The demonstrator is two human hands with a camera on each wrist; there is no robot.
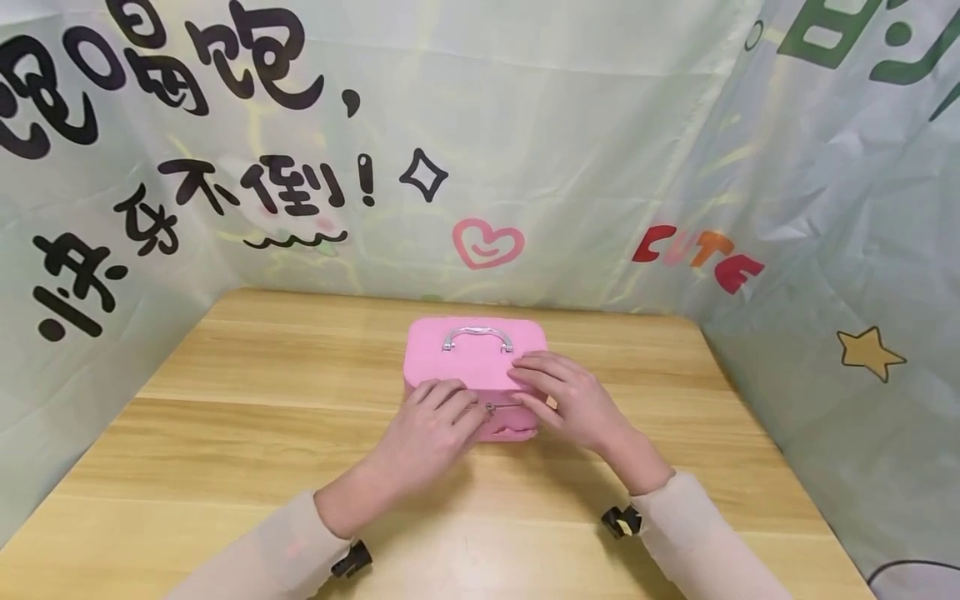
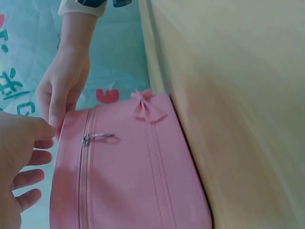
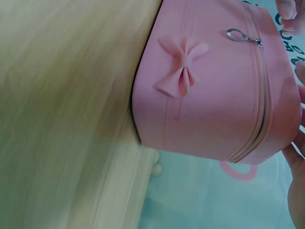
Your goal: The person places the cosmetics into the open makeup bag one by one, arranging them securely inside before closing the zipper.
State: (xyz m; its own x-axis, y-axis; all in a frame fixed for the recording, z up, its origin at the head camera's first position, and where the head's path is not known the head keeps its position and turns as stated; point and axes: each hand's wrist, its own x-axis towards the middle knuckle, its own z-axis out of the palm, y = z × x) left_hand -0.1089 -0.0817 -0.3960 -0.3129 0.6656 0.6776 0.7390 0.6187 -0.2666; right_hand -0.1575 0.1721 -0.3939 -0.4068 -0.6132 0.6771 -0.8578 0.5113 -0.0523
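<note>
A pink case (image 1: 431,354) with a silver handle (image 1: 480,331) on its lid stands between both hands. My left hand (image 1: 437,429) is at its front left, fingers loosely bent by the lid's front edge; in the left wrist view its thumb and fingers are spread apart beside the lid. The fingers of my right hand (image 1: 573,400) rest on the lid's right front corner, with the thumb lower at the front edge. Between the hands, a metal zipper pull (image 3: 237,34) hangs from the zipper track (image 3: 263,95). Below it sits a pink bow (image 3: 183,62).
The case stands on a wooden table (image 1: 300,367). Printed fabric (image 1: 585,167) with lettering and a pink heart walls in the back and sides. Small black devices (image 1: 621,522) are worn at both wrists, under light sleeves (image 1: 697,533).
</note>
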